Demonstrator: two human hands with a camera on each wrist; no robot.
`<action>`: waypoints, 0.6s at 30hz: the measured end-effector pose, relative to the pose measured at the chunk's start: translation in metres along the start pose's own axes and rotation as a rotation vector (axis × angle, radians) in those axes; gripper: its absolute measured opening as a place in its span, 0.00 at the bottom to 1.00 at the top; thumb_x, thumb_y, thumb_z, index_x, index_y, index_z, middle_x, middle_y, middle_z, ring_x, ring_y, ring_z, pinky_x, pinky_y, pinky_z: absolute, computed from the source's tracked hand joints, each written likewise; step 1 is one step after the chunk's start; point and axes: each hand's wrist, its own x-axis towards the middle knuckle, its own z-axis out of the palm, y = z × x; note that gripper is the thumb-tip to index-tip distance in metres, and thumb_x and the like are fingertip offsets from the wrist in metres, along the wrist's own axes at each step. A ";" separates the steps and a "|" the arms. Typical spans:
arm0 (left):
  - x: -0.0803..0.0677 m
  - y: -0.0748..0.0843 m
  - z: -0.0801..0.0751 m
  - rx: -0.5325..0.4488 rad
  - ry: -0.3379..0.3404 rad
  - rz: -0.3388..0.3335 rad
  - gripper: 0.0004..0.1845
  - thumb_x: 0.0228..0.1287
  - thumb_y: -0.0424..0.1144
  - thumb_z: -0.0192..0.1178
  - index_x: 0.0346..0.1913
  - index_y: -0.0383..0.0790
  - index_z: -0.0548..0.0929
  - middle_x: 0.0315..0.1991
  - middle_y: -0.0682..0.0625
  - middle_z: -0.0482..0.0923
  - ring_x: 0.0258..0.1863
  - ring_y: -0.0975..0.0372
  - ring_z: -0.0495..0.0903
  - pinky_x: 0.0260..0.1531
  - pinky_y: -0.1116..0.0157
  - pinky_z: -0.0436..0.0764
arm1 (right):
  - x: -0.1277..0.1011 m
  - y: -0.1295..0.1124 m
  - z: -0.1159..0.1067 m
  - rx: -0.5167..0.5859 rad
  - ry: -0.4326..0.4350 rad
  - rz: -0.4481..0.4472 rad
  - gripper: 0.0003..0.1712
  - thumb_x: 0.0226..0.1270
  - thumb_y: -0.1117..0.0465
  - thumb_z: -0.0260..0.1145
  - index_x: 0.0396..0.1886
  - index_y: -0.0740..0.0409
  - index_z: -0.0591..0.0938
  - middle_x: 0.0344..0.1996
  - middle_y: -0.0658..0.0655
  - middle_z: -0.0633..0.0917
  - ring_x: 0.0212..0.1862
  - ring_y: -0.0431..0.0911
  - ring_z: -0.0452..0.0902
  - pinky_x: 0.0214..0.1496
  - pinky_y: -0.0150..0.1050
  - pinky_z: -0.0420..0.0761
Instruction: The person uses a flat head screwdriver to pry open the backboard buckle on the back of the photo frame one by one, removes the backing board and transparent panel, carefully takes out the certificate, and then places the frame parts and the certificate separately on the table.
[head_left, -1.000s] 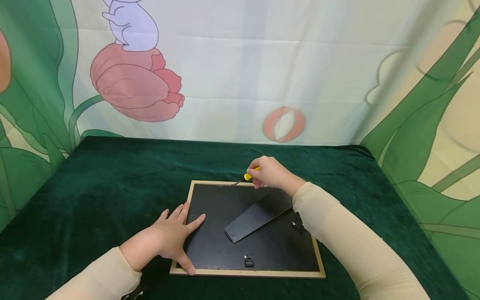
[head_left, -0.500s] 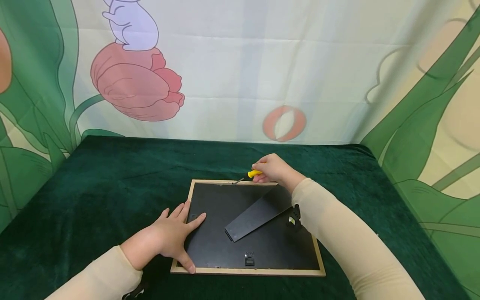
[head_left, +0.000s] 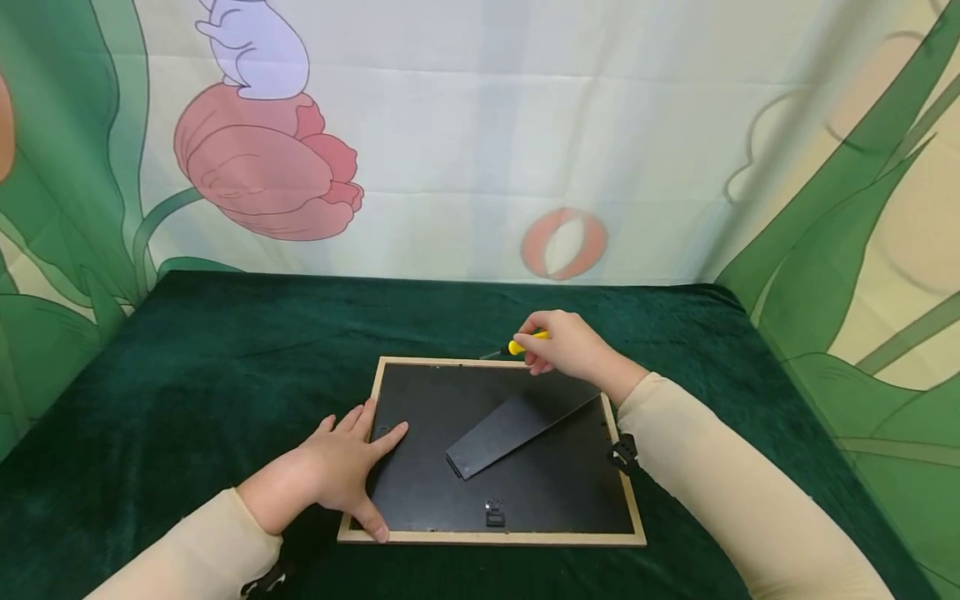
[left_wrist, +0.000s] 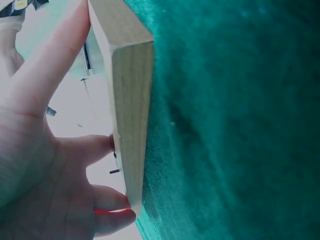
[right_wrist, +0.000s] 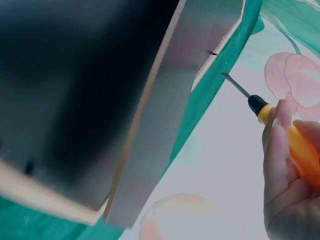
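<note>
A picture frame (head_left: 570, 538) with a pale wooden rim lies back side up, showing its black backing board (head_left: 420, 492) and a slanted black stand leg (head_left: 510, 433). My left hand (head_left: 337, 471) rests spread over its left side, thumb at the near left corner; the left wrist view shows fingertips against the wooden edge (left_wrist: 132, 95). Beyond the far rim, my right hand (head_left: 566, 343) grips a screwdriver (head_left: 519, 345) by its yellow handle. Its thin metal tip (right_wrist: 235, 84) points left, apart from a small dark tab (right_wrist: 212, 52) at the frame's edge in the right wrist view.
A dark green velvet cloth (head_left: 247, 358) covers the table under the frame. A printed curtain (head_left: 442, 167) with flowers and leaves hangs behind. A black metal hanger (head_left: 495, 512) sits on the backing near the front rim.
My right hand has moved right with the screwdriver, so its tip has left the far rim. A small dark tab now stands there. My left hand stays in place.
</note>
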 end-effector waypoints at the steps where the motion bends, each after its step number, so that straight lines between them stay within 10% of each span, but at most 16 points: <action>1: 0.000 -0.001 0.000 -0.003 0.003 -0.002 0.66 0.06 0.74 0.58 0.64 0.55 0.52 0.64 0.38 0.41 0.61 0.46 0.42 0.52 0.42 0.44 | -0.002 0.001 0.000 -0.009 0.001 -0.012 0.11 0.57 0.53 0.57 0.35 0.54 0.75 0.23 0.56 0.79 0.24 0.46 0.77 0.30 0.38 0.77; 18: 0.000 0.001 0.000 -0.060 0.003 -0.002 0.67 0.04 0.74 0.59 0.64 0.55 0.52 0.64 0.38 0.38 0.61 0.47 0.40 0.52 0.44 0.45 | -0.062 0.047 -0.027 -0.180 0.109 -0.009 0.10 0.59 0.52 0.56 0.36 0.51 0.75 0.23 0.52 0.77 0.24 0.42 0.75 0.28 0.35 0.74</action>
